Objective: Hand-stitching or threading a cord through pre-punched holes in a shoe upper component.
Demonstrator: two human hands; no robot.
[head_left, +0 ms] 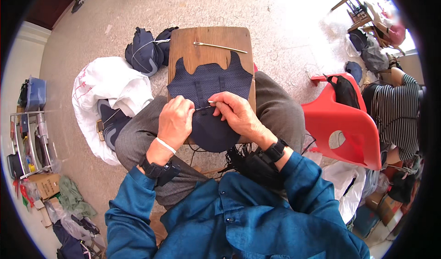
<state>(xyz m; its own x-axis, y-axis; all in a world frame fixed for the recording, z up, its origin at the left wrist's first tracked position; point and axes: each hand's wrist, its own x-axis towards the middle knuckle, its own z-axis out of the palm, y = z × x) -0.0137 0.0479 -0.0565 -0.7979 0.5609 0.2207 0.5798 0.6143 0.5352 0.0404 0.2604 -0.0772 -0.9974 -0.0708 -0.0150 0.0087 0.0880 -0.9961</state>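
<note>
A dark navy fabric piece, cut with two pointed horns and a rounded near end, lies over a wooden stool top between my knees. My left hand is closed at its left side, thumb and forefinger pinching a thin dark strip that crosses the fabric. From the right, my right hand pinches the strip's other end. Something small and white shows at its fingertips, too small to name. Beyond the fabric, a slim metal rod with an eye-like end rests on the wood, untouched.
Left of the stool stand a white sack with dark pieces in it and a tied navy bundle. A red plastic chair is at my right, near a person in a striped top. Black cords hang below the stool.
</note>
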